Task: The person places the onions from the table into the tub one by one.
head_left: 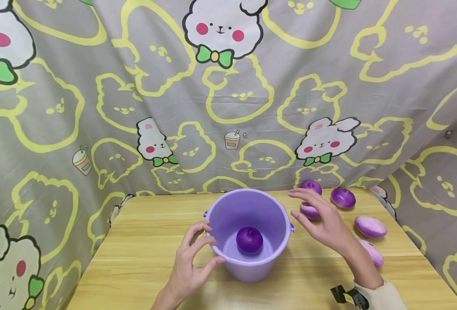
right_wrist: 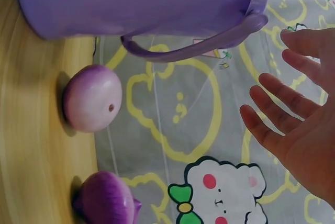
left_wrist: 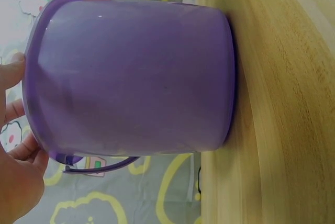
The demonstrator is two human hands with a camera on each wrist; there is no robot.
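Observation:
A light purple bucket [head_left: 248, 269] stands upright on the wooden table, with a dark purple onion [head_left: 249, 240] on its bottom. My left hand [head_left: 189, 258] is at the bucket's near left rim. Its thumb and fingers are spread and loosely bent, and the fingertips touch the rim; in the left wrist view they lie along the rim of the bucket [left_wrist: 131, 77]. To the right of the bucket, my right hand [head_left: 325, 219] hovers with fingers apart, holding nothing. Beneath it, partly hidden, is a purple and white onion [head_left: 309, 211]. The bucket's handle [right_wrist: 183, 51] hangs down in the right wrist view.
More purple onions lie along the table's right side: one at the back [head_left: 311, 186], a shiny dark onion [head_left: 343, 198], a paler onion [head_left: 370, 227], and a pinkish onion [head_left: 373, 254] partly behind my right forearm. A patterned curtain [head_left: 197, 107] hangs behind the wooden table [head_left: 143, 241].

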